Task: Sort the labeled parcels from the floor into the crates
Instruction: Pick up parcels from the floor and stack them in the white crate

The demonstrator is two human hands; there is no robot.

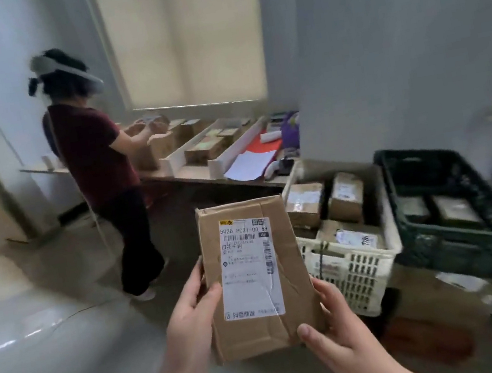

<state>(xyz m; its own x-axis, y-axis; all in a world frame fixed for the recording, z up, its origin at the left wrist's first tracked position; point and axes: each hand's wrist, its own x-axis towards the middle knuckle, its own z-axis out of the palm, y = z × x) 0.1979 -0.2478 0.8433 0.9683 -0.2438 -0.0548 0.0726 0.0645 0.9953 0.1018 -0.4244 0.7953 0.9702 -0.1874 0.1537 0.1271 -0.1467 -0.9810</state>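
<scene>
The parcel (283, 245) is held between the fingers of both hands. It is pinched at its left edge by the left hand (192, 320) and at its lower right corner by the right hand (335, 333). Its long axis is pointed up and away from the fingers. The white crate (354, 269) lies just right of the fingers, nearer the right hand, and the dark crate (460, 246) lies beyond it. Creased brown cardboard and a white printed label are shown.
</scene>
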